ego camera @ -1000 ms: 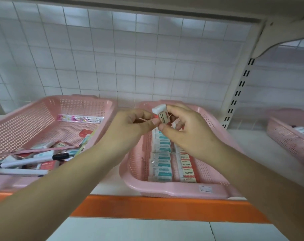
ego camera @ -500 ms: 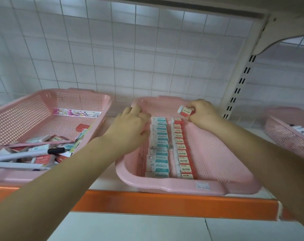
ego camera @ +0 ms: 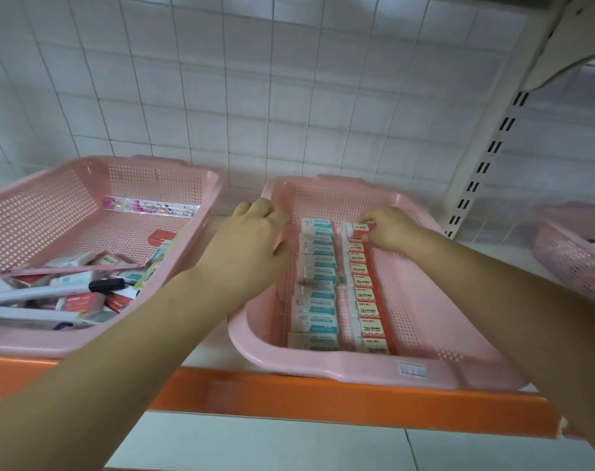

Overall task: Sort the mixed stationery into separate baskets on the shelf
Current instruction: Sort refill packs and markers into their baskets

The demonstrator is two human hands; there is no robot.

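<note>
Down comes the right hand (ego camera: 388,229) since half a second ago, its grip pinching the red eraser (ego camera: 360,228), now seated at the twelve o'clock end of the red row (ego camera: 367,300). Left hand (ego camera: 252,239) keeps its grip curled over the nine o'clock rim of the middle basket (ego camera: 323,363). Teal row (ego camera: 318,283) lies just beside. Mixed stationery (ego camera: 72,294) lies in the left basket (ego camera: 51,205), nine o'clock along the shelf (ego camera: 323,399).
</note>
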